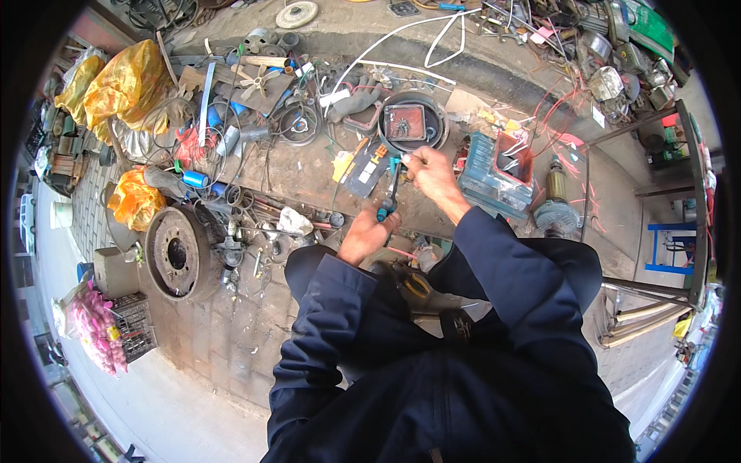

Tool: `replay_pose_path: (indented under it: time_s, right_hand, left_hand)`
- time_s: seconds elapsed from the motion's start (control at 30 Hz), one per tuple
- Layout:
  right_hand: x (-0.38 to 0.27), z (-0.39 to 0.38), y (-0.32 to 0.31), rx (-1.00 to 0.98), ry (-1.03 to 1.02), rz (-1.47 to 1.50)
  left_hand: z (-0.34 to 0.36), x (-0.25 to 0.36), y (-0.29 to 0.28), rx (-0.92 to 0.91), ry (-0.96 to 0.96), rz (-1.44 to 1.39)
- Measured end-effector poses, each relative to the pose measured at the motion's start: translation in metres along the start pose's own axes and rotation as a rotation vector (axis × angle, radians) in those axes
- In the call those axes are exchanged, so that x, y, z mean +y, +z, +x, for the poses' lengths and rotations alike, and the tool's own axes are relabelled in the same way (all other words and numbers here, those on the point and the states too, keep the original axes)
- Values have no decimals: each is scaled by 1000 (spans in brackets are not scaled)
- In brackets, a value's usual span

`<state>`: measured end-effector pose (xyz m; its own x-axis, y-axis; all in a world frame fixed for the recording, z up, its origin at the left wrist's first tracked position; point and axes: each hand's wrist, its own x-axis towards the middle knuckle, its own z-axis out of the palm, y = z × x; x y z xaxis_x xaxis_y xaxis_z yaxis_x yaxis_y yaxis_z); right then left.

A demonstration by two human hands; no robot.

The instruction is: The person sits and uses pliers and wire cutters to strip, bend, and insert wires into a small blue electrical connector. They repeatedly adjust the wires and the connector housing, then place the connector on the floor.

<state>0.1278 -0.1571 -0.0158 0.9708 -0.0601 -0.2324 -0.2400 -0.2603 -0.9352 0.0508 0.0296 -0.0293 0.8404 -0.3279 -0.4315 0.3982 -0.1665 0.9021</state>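
Near pan's rim point(442, 130), left fingers point(393, 221) clamped on teal-black tool point(392, 195), right fingers point(419, 161) together by its far end; open paving point(220, 339) leftward

No legible text, label, brand, number or sign anywhere in the wide head view.

Diffuse daylight leaves the pavement point(208, 409) pale and the jacket point(432, 393) nearly black, with fisheye bending toward the rim.

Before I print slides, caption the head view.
Left fingers grip a tool, right fingers near its far end, beside a round pan.
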Motion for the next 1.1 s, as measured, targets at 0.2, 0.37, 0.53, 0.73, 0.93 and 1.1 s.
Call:
replay_pose_path:
  time_s: [0.2,0.37,0.53,0.73,0.93,1.1]
  right_hand:
    - [59,-14,-3,58,129,-11]
    - [100,-33,6,71,246,-144]
    - [117,-45,-3,50,102,-220]
    - [120,-41,-8,24,154,-215]
    - [86,-41,-10,5,74,-218]
    - [32,-38,-13,-46,-76,-172]
  left_hand:
    - [13,-35,-15,148,-139,360]
    - [110,-69,-32,309,-227,730]
    - [190,-135,-46,451,-111,336]
    - [184,-132,-46,663,53,531]
    - [146,-52,-22,695,44,850]
    - [97,8,21,-29,-523,-254]
